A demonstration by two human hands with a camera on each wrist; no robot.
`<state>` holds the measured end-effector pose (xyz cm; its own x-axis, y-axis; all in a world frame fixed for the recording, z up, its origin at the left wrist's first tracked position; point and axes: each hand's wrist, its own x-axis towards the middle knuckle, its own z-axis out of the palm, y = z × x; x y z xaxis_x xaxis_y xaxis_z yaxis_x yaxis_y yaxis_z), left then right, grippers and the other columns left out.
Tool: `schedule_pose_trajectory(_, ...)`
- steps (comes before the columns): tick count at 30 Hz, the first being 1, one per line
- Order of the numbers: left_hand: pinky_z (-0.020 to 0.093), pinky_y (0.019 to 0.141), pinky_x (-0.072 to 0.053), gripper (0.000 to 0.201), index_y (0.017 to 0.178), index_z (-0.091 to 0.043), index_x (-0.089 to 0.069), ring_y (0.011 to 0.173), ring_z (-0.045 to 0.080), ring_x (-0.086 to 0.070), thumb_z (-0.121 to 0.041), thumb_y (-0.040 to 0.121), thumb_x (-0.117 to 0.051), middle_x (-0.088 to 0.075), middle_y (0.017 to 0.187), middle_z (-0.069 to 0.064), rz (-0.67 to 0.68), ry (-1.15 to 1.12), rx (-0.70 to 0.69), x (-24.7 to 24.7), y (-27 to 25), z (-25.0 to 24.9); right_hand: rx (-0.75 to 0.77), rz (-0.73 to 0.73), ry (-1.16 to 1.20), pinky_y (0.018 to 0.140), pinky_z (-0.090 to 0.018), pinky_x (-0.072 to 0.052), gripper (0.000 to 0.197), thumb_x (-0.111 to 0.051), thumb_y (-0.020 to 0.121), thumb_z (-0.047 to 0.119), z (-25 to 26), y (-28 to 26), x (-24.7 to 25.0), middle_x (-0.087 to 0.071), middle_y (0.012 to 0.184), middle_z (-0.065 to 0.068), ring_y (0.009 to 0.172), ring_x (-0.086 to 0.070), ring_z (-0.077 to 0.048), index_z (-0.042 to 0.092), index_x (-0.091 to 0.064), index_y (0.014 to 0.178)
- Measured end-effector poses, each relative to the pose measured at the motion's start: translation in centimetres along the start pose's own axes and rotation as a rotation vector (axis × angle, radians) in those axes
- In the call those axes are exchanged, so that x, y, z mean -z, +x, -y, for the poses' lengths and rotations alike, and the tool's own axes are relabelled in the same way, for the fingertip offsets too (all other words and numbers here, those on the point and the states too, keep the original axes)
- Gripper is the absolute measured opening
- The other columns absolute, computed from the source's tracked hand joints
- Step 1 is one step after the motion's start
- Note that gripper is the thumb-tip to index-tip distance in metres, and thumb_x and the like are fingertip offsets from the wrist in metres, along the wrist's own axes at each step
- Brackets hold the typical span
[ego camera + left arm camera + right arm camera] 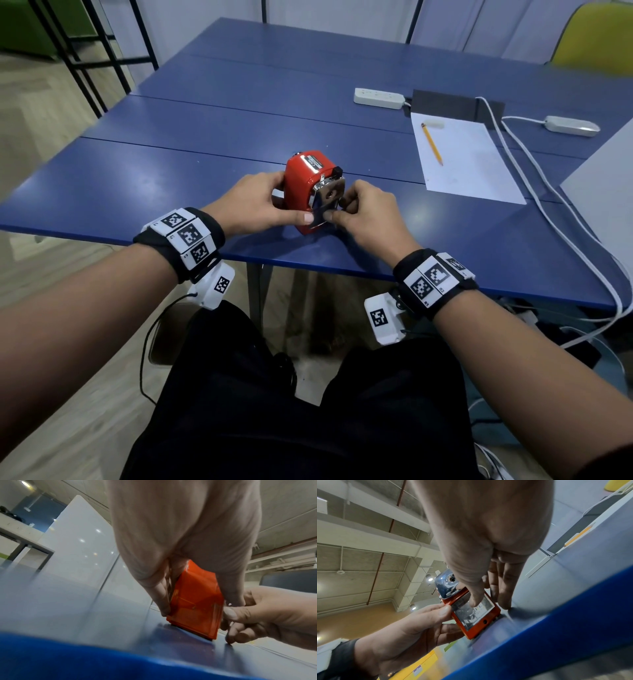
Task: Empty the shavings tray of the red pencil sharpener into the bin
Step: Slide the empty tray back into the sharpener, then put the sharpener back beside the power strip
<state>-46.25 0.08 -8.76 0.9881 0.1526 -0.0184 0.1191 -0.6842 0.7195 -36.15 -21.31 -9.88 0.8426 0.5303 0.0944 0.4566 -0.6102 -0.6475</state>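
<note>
Both hands work near the worktop [171, 171] edge: left hand [260, 202] clasps the red pencil sharpener [305, 178], right hand [363, 212] pinches its smooth, probably light shavings tray [473, 613], best pulled by the edges.

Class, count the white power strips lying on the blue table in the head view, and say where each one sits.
2. One power strip lies at the far side, left of the dark mat. The other power strip lies farther right, near the table's right edge. More could lie outside the frame.

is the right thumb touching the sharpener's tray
Touching. The right wrist view shows the right hand's thumb tip pressed flat on the clear tray front of the red sharpener, with no gap.
</note>
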Motion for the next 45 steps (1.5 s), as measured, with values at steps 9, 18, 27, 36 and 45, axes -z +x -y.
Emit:
schedule_pose_trajectory(9, 0.021, 0.077, -0.047, 0.084, 0.128, -0.021, -0.062, 0.098, 0.012, -0.066, -0.054, 0.059, -0.097, -0.07, 0.111, -0.009, -0.163, 0.139, 0.06, -1.8, 0.7, -0.1, 0.085, 0.123, 0.091, 0.093, -0.026, -0.057, 0.054, -0.089, 0.087, 0.026, 0.2, -1.1, 1.1, -0.071, 0.123, 0.004, 0.106, -0.071, -0.014, 0.019, -0.06, 0.133)
schedule_pose_trajectory(18, 0.027, 0.102, -0.042, 0.082, 0.146, -0.021, -0.053, 0.118, 0.009, -0.062, -0.024, 0.075, -0.095, -0.068, 0.129, -0.01, 0.208, 0.101, -0.004, 1.1, 1.9, -0.9, 0.069, 0.123, 0.098, 0.085, -0.021, -0.059, 0.068, -0.092, 0.084, 0.036, 0.1, -1.6, 1.0, -0.069, 0.134, 0.002, 0.094, -0.074, -0.009, 0.021, -0.054, 0.139)
schedule_pose_trajectory(27, 0.034, 0.102, -0.053, 0.084, 0.141, -0.021, -0.058, 0.113, 0.014, -0.068, -0.039, 0.069, -0.097, -0.072, 0.126, -0.006, 0.089, 0.145, -0.034, -0.1, 1.5, -0.4, 0.078, 0.156, 0.103, 0.094, -0.029, -0.054, 0.086, -0.092, 0.083, 0.034, 0.7, -1.0, 0.8, -0.065, 0.148, -0.002, 0.1, -0.072, -0.015, 0.018, -0.045, 0.153)
schedule_pose_trajectory(36, 0.035, 0.1, -0.055, 0.081, 0.136, -0.02, -0.061, 0.109, 0.012, -0.07, -0.044, 0.067, -0.097, -0.074, 0.121, -0.007, 0.039, 0.102, -0.032, -0.7, 2.1, -1.1, 0.069, 0.108, 0.116, 0.105, -0.047, -0.057, 0.084, -0.089, 0.086, 0.038, -0.5, -0.8, 1.3, -0.065, 0.149, 0.002, 0.115, -0.074, -0.024, 0.027, -0.046, 0.157)
schedule_pose_trajectory(45, 0.029, 0.082, -0.057, 0.058, 0.114, -0.02, -0.069, 0.093, 0.014, -0.073, -0.047, 0.067, -0.091, -0.076, 0.105, -0.007, -0.08, 0.141, -0.053, -1.1, 6.1, -4.4, -0.019, -0.092, 0.285, 0.098, -0.023, -0.054, 0.046, -0.086, 0.085, 0.046, 0.0, 0.9, 3.0, -0.073, 0.12, 0.015, 0.111, -0.069, -0.003, 0.032, -0.062, 0.121)
